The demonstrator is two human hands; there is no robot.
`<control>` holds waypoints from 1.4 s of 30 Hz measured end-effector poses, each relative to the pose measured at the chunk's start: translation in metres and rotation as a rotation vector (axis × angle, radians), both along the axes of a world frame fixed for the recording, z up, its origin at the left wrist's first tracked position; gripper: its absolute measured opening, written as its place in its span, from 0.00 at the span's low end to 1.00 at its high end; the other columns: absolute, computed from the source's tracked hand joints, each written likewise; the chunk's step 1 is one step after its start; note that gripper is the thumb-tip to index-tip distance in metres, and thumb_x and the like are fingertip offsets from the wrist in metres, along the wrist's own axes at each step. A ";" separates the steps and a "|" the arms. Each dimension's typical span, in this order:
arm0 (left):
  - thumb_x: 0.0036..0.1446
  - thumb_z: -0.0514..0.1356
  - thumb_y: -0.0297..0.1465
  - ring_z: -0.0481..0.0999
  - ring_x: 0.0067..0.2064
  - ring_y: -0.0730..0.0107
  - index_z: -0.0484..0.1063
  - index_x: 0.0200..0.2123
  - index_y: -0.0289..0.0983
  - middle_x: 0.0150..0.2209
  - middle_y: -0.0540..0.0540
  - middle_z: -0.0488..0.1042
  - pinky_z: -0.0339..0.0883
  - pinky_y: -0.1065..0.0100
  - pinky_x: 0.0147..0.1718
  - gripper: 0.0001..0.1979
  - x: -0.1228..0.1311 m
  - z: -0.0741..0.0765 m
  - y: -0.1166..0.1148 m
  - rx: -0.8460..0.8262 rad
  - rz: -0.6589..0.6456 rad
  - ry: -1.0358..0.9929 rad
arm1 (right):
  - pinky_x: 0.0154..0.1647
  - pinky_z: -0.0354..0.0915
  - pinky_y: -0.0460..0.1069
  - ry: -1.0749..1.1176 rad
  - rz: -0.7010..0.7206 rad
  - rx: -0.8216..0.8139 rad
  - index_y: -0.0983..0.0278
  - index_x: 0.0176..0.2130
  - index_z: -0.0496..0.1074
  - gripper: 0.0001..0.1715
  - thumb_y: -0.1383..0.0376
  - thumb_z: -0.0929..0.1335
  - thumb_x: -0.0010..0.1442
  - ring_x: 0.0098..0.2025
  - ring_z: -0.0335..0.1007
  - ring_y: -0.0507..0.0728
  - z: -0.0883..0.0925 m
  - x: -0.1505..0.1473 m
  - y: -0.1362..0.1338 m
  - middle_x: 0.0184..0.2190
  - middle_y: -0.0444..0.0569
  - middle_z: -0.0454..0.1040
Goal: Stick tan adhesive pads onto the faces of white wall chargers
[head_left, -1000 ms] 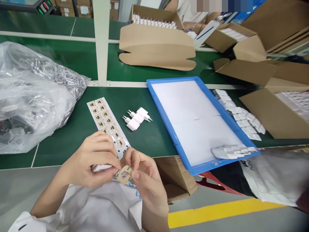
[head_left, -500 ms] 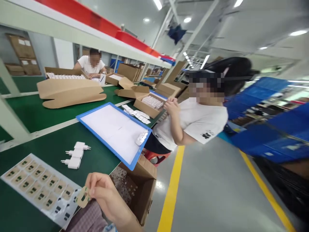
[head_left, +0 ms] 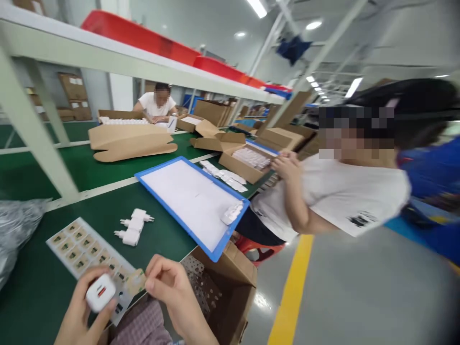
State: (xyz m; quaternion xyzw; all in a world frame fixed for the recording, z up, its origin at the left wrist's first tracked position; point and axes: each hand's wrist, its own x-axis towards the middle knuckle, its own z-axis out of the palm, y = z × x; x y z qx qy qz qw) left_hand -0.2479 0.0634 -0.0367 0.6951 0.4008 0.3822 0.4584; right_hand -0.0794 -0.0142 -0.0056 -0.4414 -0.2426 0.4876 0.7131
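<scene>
Between the thumb and fingers of my left hand [head_left: 81,306] is a white charger [head_left: 101,293], its end with the ports turned up toward me. My right hand [head_left: 172,292] pinches the edge of a tan sticker [head_left: 135,281] with a cut-out middle, close to the charger but apart from it. Below both hands lies a sticker sheet [head_left: 77,244] on the green table, with rows of tan stickers and some bare spots at its near end. Several white chargers [head_left: 134,226] with plug pins lie together just beyond the sheet.
A blue-edged white board [head_left: 187,201] lies ahead, with white pieces on its near right corner. An open carton [head_left: 230,287] of scraps stands below the table edge. A co-worker [head_left: 305,191] sits at the right. Plastic bags [head_left: 17,230] lie left.
My left hand has come into view with a white charger in it. My right hand still holds the tan sticker. The view has swung left.
</scene>
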 end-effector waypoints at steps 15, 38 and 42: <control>0.65 0.60 0.41 0.71 0.52 0.56 0.69 0.54 0.45 0.50 0.42 0.69 0.69 0.62 0.50 0.16 0.001 0.020 0.001 -0.010 -0.325 -0.211 | 0.33 0.57 0.49 -0.110 -0.024 0.118 0.62 0.25 0.70 0.19 0.54 0.76 0.58 0.31 0.58 0.53 -0.004 -0.033 0.012 0.30 0.44 0.64; 0.70 0.49 0.47 0.74 0.49 0.54 0.71 0.63 0.43 0.46 0.42 0.77 0.65 0.59 0.52 0.26 0.000 0.019 -0.008 -0.057 -0.339 -0.129 | 0.53 0.71 0.60 0.014 -0.237 0.306 0.59 0.27 0.70 0.16 0.59 0.75 0.61 0.25 0.59 0.50 0.016 -0.027 0.008 0.22 0.38 0.65; 0.70 0.49 0.47 0.71 0.53 0.49 0.70 0.63 0.42 0.50 0.40 0.76 0.63 0.57 0.54 0.26 -0.002 0.016 -0.009 -0.042 -0.341 -0.116 | 0.52 0.72 0.62 0.009 -0.092 0.297 0.59 0.28 0.70 0.15 0.59 0.73 0.63 0.25 0.58 0.50 0.018 -0.026 0.005 0.23 0.39 0.67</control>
